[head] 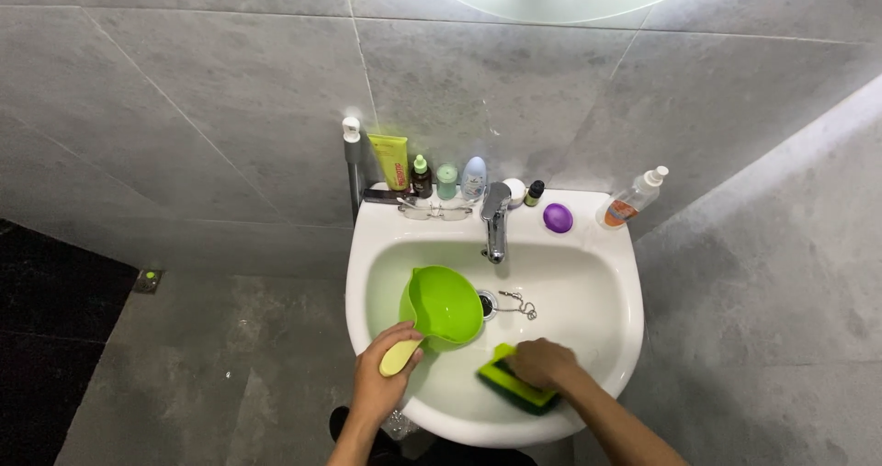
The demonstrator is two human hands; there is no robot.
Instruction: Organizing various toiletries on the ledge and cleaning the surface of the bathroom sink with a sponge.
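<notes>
Grey tile all round, wall and floor alike. Far left on the floor, a small drain cover (147, 279) with a green dot. Against the wall, a grey pipe (352, 167) with a white cap, then a yellow tube (390, 160), a dark bottle (422, 177), a pale green bottle (446, 181) and a white bottle (473, 177), all lined up on the back ledge of the white sink (606, 282). Glasses (435, 212) flat on the ledge just in front of them.

Down in the basin, left side: a green scoop (444, 304), tilted, bowl toward the drain, pale handle gripped by the left hand (384, 374), fingers wrapped tight around it. Chrome tap (496, 220) at centre, drain hole (486, 303) below with a short chain (519, 304) beside it.

Right of the scoop, near the front rim: a green sponge (513, 385) pressed flat against the basin under the right hand (544, 363), fingers curled down over its top. Further right on the ledge, a purple soap (558, 218) and a clear bottle (632, 198) with orange liquid, leaning.
</notes>
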